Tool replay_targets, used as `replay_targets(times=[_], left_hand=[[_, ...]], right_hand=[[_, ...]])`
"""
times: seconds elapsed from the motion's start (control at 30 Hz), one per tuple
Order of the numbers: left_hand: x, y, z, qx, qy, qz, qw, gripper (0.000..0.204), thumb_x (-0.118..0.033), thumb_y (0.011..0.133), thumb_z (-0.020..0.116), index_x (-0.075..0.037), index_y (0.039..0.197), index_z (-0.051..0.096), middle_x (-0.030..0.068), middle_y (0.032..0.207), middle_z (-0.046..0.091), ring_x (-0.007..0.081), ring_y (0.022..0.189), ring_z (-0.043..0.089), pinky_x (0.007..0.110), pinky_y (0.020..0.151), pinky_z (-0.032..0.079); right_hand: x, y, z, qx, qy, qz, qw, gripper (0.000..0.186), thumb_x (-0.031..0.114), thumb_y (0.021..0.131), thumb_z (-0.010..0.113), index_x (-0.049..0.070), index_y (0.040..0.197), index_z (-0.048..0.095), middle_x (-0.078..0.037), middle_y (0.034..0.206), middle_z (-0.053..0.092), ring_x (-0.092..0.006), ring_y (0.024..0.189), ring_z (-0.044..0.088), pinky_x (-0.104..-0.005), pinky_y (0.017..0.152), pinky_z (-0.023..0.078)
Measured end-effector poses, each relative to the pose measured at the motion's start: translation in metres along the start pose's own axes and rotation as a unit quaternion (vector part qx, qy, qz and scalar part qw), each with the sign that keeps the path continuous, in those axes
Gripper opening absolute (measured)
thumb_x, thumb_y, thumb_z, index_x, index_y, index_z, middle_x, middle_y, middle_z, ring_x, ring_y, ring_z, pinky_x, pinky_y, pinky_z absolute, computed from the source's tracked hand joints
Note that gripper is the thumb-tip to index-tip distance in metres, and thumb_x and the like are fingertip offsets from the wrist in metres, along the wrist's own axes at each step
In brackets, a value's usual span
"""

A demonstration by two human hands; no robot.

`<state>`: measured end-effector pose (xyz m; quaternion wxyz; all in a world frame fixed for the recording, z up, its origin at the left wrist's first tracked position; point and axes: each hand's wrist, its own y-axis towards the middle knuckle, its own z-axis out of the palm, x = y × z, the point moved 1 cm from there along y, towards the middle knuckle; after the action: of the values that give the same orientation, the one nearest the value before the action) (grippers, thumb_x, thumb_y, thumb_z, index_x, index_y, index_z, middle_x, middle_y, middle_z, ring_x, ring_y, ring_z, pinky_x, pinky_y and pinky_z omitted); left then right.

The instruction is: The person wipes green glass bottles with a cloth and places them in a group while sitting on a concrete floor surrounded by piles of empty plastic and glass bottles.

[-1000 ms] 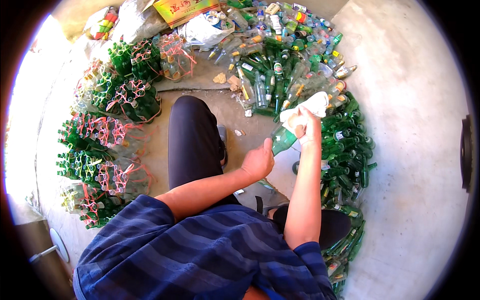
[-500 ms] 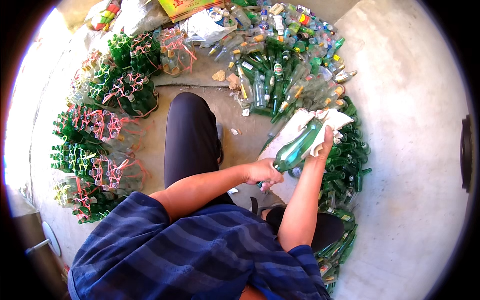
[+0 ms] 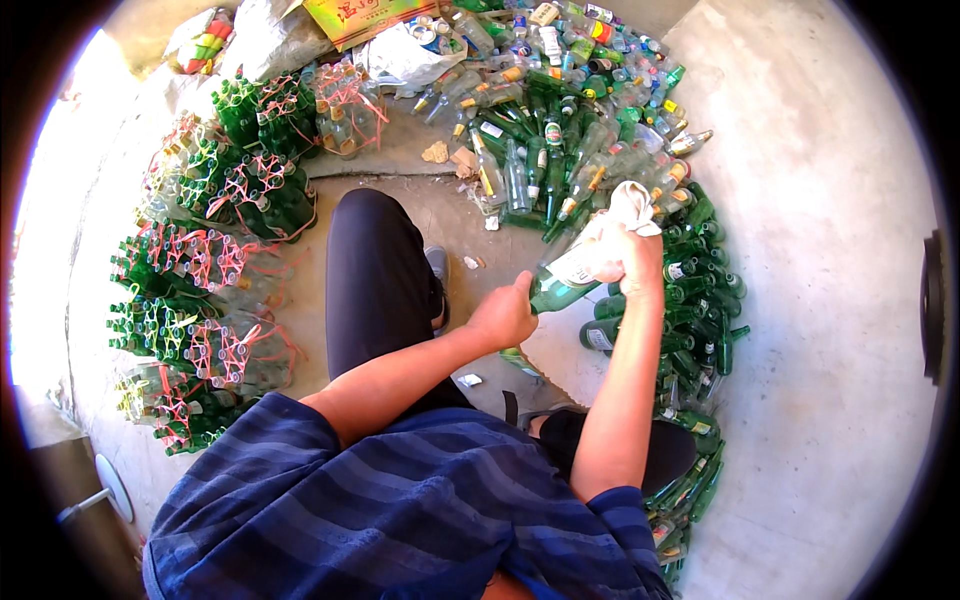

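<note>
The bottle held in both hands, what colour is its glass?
Green glass bottle, with a pale label; seen in the head view.

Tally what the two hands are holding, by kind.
Green glass bottle: 1, gripped at one end by the left hand
White cloth: 1, pressed around the bottle's other end by the right hand
Total: 2

A: What lies left of the grip?
B: Green bottle bundles [image 3: 210, 270] tied with pink cord, standing on the concrete floor [image 3: 840, 300].
A: And beyond it?
B: A loose bottle heap [image 3: 560, 110], a white sack [image 3: 405, 55], a yellow cardboard box [image 3: 365, 15].
</note>
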<state>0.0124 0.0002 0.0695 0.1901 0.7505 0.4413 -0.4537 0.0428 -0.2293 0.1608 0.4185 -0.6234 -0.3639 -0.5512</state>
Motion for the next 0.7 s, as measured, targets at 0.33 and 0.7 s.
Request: replay_targets(times=[0.33, 0.7], left_hand=[[-0.005, 0.003, 0.005, 0.205, -0.292, 0.083, 0.930, 0.051, -0.005, 0.077, 0.068, 0.003, 0.126, 0.056, 0.0092, 0.094, 0.068, 0.0179, 0.088, 0.062, 0.034, 0.082, 0.052], [0.004, 0.026, 0.000, -0.067, -0.047, 0.034, 0.996, 0.046, -0.021, 0.085, 0.068, -0.001, 0.125, 0.060, 0.0247, 0.106, 0.071, 0.0441, 0.100, 0.068, 0.047, 0.084, 0.055]], right_hand=[[0.031, -0.007, -0.025, 0.188, 0.286, -0.034, 0.939, 0.025, 0.012, 0.092, 0.069, -0.002, 0.112, 0.062, -0.013, 0.099, 0.069, -0.0303, 0.099, 0.067, -0.0422, 0.094, 0.052], [-0.095, -0.061, 0.093, -0.145, 0.050, -0.106, 0.983, 0.043, 0.033, 0.104, 0.060, 0.000, 0.131, 0.056, -0.006, 0.117, 0.064, -0.0158, 0.105, 0.061, -0.0320, 0.092, 0.051]])
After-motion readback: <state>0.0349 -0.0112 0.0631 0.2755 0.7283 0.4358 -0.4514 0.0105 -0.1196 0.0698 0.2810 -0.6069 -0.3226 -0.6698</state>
